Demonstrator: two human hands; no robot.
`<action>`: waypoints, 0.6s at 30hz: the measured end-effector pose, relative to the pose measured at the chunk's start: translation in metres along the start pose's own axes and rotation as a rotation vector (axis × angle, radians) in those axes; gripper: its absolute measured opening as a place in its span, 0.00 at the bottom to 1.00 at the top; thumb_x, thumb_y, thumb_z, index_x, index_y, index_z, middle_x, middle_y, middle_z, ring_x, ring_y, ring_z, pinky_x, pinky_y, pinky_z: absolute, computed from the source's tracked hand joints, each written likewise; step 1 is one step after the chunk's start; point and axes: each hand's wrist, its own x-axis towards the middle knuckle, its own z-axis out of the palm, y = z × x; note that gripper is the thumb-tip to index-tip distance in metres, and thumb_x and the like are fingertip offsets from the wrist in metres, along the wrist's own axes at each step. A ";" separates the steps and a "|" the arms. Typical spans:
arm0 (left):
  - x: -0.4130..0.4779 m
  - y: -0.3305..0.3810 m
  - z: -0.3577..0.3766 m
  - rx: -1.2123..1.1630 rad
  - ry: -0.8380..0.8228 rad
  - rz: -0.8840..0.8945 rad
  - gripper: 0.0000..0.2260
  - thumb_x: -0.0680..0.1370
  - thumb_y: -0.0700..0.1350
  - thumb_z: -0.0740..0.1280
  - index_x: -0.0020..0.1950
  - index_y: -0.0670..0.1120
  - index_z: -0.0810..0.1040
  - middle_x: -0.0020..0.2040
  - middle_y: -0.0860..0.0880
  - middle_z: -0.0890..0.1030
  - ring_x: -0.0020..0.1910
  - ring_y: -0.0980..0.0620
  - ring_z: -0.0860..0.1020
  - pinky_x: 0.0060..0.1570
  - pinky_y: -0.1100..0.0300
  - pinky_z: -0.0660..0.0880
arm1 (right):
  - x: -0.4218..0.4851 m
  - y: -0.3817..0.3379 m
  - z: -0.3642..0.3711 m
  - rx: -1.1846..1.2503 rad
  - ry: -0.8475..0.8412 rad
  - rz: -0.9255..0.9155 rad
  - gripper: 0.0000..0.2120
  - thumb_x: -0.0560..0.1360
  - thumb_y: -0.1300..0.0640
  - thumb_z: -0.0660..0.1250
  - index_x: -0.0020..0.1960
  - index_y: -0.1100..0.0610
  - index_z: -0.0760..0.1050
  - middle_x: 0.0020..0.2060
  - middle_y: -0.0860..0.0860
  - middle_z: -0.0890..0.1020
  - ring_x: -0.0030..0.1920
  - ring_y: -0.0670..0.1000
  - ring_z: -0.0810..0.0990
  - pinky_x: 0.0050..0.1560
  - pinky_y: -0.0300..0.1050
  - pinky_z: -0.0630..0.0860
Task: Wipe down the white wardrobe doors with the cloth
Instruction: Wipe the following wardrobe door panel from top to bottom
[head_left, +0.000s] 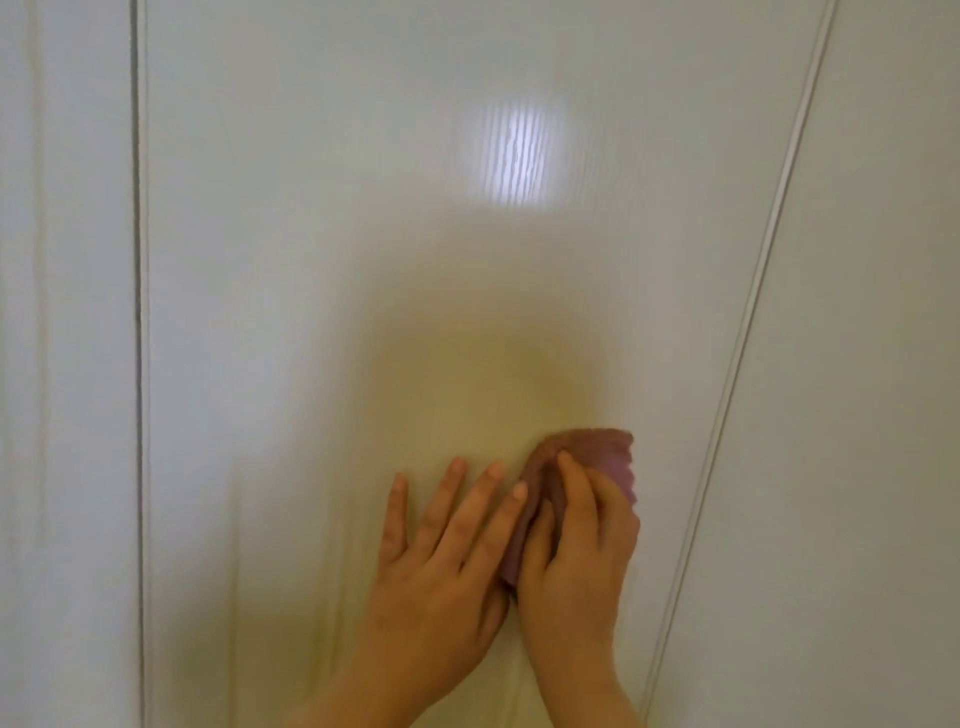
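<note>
The right hand (576, 551) grips a small dusty-purple cloth of fuzzy fabric (608, 452) and presses it flat against the door. The forefinger lies stretched over the cloth, the thumb rests on its left fold, and the other fingers are curled around its right edge. The cloth is bunched in folds. Only its upper part and a narrow strip at the left are seen; the rest is hidden under the hand.

Just beside it is the left hand (441, 571), with straight, spread fingers lying flat on the surface. Its forefinger tip touches the left edge of the cloth. Both forearms come from the lower edge and are cut off there.

The cloth is on the lower middle part of the glossy white wardrobe door (337, 260), nearer to its right side. Above the hands the door shows a bright, striped patch of reflected light (519, 150) and a soft yellowish reflection around the hands. A dark vertical gap (139, 312) divides this door from the white panel at the left (67, 312), and a thin pale slanted edge strip (753, 312) divides it from the white panel at the right (857, 364). The whole picture is a little blurred, so the weave of the cloth is hard to make out.
</note>
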 end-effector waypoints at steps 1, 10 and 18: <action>-0.002 0.003 0.002 -0.018 0.014 0.015 0.28 0.75 0.48 0.59 0.75 0.49 0.59 0.72 0.48 0.64 0.75 0.47 0.57 0.71 0.40 0.52 | 0.001 0.005 -0.003 0.018 -0.014 -0.041 0.14 0.75 0.62 0.59 0.59 0.53 0.73 0.53 0.45 0.71 0.55 0.38 0.67 0.60 0.21 0.57; -0.015 0.010 0.024 0.082 0.000 0.065 0.32 0.74 0.61 0.57 0.74 0.46 0.62 0.74 0.42 0.62 0.73 0.40 0.58 0.71 0.43 0.52 | 0.015 0.039 -0.024 -0.344 -0.102 -0.539 0.20 0.72 0.63 0.55 0.61 0.67 0.73 0.58 0.62 0.76 0.60 0.56 0.68 0.66 0.40 0.58; 0.003 -0.007 0.005 0.184 -0.025 0.180 0.28 0.73 0.57 0.58 0.70 0.45 0.70 0.66 0.45 0.74 0.67 0.43 0.66 0.70 0.38 0.51 | 0.034 0.045 -0.044 -0.269 -0.114 -0.251 0.23 0.70 0.65 0.51 0.61 0.67 0.73 0.63 0.61 0.74 0.66 0.58 0.68 0.67 0.41 0.56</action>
